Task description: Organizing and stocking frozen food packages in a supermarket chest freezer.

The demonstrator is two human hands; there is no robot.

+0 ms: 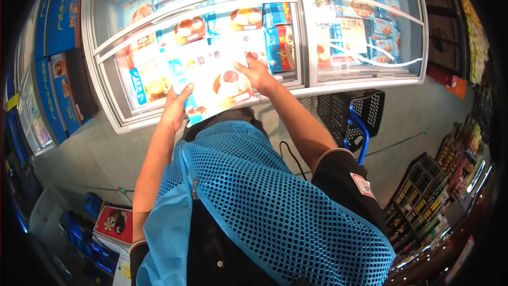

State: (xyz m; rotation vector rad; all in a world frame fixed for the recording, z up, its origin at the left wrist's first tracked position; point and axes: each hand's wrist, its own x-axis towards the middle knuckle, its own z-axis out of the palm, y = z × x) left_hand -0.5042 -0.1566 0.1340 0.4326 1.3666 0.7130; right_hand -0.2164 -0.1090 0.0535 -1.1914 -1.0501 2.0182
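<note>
A flat plastic bag of frozen buns (214, 83), printed with a steamer basket and writing, is held between my two hands over the front edge of a chest freezer (131, 127). My left hand (176, 105) grips its left side, thumb on top. On the right side my right hand (256, 73) pinches the upper corner, its thumb across the print. Glare washes out part of the bag. Beneath and beyond it, several more bun packages (246, 18) lie in the freezer's open-looking front section; whether glass covers them I cannot tell.
Sliding glass lids (365, 4) cover packages in the right section, with a white strip (381, 62) across them. A black shopping basket (337, 115) with a blue handle (363, 131) stands on the floor at right. Blue signboards (65, 12) flank the left; stocked shelves (420, 186) stand far right.
</note>
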